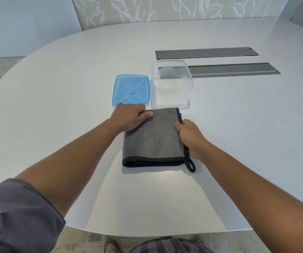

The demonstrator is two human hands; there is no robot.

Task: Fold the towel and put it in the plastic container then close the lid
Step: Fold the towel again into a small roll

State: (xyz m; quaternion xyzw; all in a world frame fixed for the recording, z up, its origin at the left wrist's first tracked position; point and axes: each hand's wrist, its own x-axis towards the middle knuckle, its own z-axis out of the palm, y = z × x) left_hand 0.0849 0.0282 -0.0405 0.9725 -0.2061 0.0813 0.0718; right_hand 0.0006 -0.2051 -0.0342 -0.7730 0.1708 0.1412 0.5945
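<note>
**Folded grey towel held by both hands on a white table**

White and oval, the table [55, 106] fills most of the view, seen from above by the person seated at its near edge. At its centre lies a grey towel [152, 139] with black trim, folded into a thick rectangle, its layered edges facing the viewer. A small black hanging loop [190, 166] sticks out from the towel's corner at about 5 o'clock.

The left hand [128, 116] rests on the towel's far left corner, at 10 o'clock, thumb lying flat on top of the cloth and the other fingers curled over its edge. The right hand [190, 137] grips the towel's right side, at 3 o'clock, thumb on top and the fingers tucked out of sight beneath the edge.

Just beyond the towel, at 12 o'clock, stands a clear plastic container [171, 84], open and empty, its near wall almost touching the cloth. A blue lid [131, 91] lies flat on the table just beside the container, at 11 o'clock. Farther back, at 1 o'clock, two long grey panels [238, 70] are set into the tabletop.
</note>
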